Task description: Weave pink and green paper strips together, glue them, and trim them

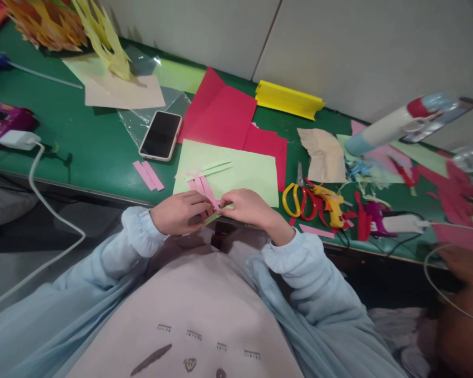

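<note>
Phone (161,135) lies face up on the tabletop (98,152), upper left of the hands, not touched. Left hand (180,212), centre of frame at the tabletop's front edge, is closed: fingers curled, pinching the lower ends of the pink strips (203,188). These cross w/ the green strips (215,168) on a pale green sheet (252,173), so the work looks like weaving, approx. at its beginning. Right hand (246,207), just beside, is closed too, fingertips gripping one of the green strips at the crossing. Scissors (295,201) and glue gun (331,202) lie further right, apart from both hands.
</note>
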A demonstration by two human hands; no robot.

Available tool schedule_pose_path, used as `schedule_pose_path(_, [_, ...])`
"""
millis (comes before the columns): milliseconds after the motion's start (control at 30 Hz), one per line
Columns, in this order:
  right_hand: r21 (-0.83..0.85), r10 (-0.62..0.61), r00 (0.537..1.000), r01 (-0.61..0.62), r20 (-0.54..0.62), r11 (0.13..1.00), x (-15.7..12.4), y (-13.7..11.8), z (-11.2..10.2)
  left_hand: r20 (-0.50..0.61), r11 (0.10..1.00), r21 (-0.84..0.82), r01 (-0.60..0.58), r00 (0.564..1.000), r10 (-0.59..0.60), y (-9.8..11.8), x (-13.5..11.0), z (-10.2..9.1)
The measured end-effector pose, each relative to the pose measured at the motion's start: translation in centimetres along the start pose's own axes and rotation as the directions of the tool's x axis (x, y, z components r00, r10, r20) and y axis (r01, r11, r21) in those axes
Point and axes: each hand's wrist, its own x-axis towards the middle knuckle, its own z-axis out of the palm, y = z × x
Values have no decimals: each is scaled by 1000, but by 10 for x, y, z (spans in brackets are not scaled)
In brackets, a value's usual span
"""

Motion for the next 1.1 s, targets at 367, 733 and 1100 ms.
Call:
schedule_pose_path(367, [73,47,999,-48,15,996,4,6,4,73,997,-69,21,997,-16,1,0,-5])
schedule_pose_path(733, [70,35,999,-35,4,997,1,7,5,70,994,-112,17,998,-9,-1,2,-5])
schedule_pose_path(1100, [111,54,998,-56,22,992,-5,0,0,13,998,-4,-66,998,66,-2,1,-2])
